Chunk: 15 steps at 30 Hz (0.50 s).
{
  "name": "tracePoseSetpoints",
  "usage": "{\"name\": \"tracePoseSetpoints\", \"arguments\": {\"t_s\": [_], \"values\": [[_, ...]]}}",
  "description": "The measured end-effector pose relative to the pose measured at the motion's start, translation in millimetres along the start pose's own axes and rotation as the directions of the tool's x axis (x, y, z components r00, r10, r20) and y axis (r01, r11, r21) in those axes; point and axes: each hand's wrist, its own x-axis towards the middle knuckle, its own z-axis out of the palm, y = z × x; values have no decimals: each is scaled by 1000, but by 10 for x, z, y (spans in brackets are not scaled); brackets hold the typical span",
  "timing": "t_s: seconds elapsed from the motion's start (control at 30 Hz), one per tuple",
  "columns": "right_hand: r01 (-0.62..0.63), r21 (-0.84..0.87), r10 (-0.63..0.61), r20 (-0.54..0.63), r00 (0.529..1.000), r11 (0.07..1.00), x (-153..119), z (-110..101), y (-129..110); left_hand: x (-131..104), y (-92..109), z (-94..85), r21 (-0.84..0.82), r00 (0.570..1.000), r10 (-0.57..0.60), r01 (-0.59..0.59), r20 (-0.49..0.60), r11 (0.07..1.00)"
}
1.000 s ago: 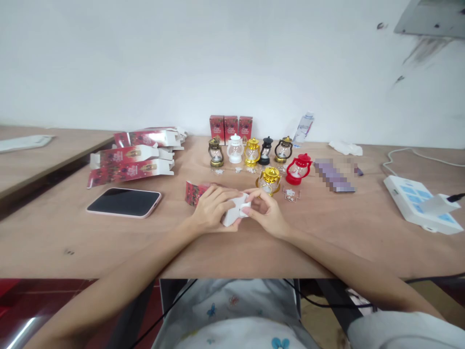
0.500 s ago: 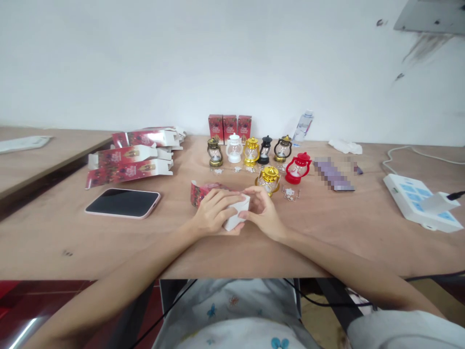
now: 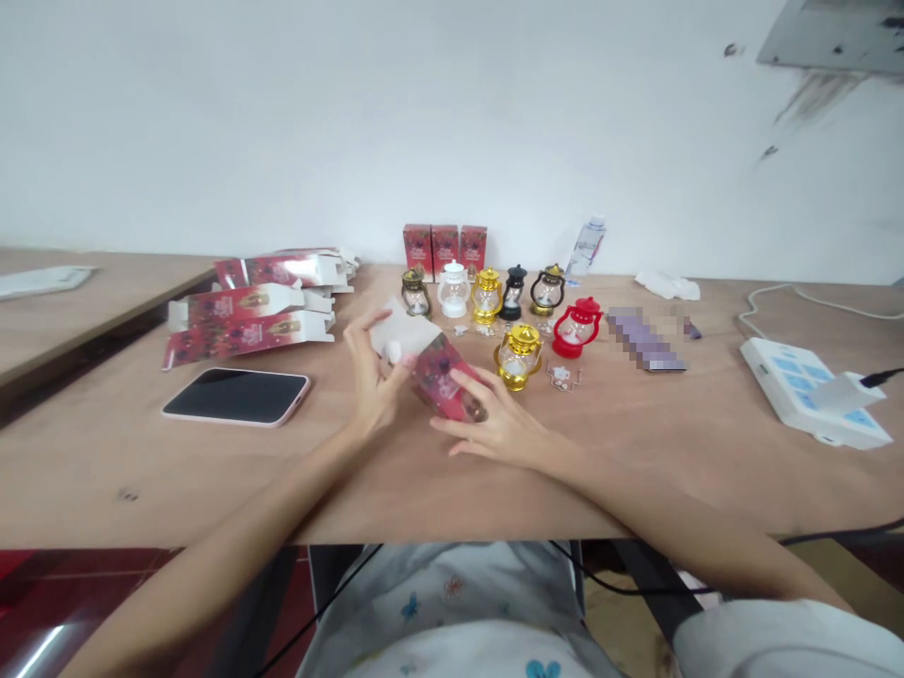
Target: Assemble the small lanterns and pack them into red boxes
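Note:
Between my hands, above the table, is a red printed cardboard box point(image 3: 446, 373), tilted, with white flaps at its upper-left end. My left hand point(image 3: 374, 377) grips those flaps with thumb and fingers. My right hand point(image 3: 498, 419) is wrapped round the lower right part of the box. Just beyond it stands a gold lantern point(image 3: 519, 358), and right of that a red lantern point(image 3: 577, 328). Behind them is a row with a bronze lantern point(image 3: 415, 292), a white lantern point(image 3: 453, 290), another gold lantern point(image 3: 487, 297), a black lantern point(image 3: 514, 293) and a black-and-gold lantern point(image 3: 547, 290).
Three closed red boxes point(image 3: 444, 250) stand by the wall. Flattened red cartons point(image 3: 247, 320) lie at left, above a phone point(image 3: 236, 396). A clear bottle point(image 3: 588, 250), crumpled tissue point(image 3: 668, 285), purple packet point(image 3: 642, 339) and white power strip point(image 3: 812, 391) are to the right.
The box has turned, so its red printed side and white open flaps now show instead of a white end. My left hand has moved left and up to the flaps.

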Motion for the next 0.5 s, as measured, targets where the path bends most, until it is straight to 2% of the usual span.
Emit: {"name": "tracePoseSetpoints", "arguments": {"t_s": [0.1,0.2,0.27,0.3,0.37,0.4,0.43,0.5], "values": [[86,-116,-73,107,992,990,38,-53,25,44,0,5,-54,990,-64,71,126,996],[87,-139,-78,70,994,987,11,-78,61,72,47,-12,10,991,-56,55,118,998],[-33,-206,17,-80,997,978,-34,-84,103,84,62,-38,25,997,14,-16,70,1000],[-133,-250,88,-183,979,959,-58,-88,133,86,61,-49,25,997,52,-54,58,998],[-343,-296,225,-368,902,891,-95,-97,213,77,48,-56,19,991,110,-111,82,994],[-425,-290,286,-419,862,857,-109,-102,261,64,40,-48,12,985,129,-131,113,991],[-484,-266,349,-427,835,833,-119,-106,311,45,33,-32,9,979,142,-144,148,989],[-572,-187,485,-363,796,799,-134,-110,407,-10,19,22,5,965,146,-151,216,989]]}}
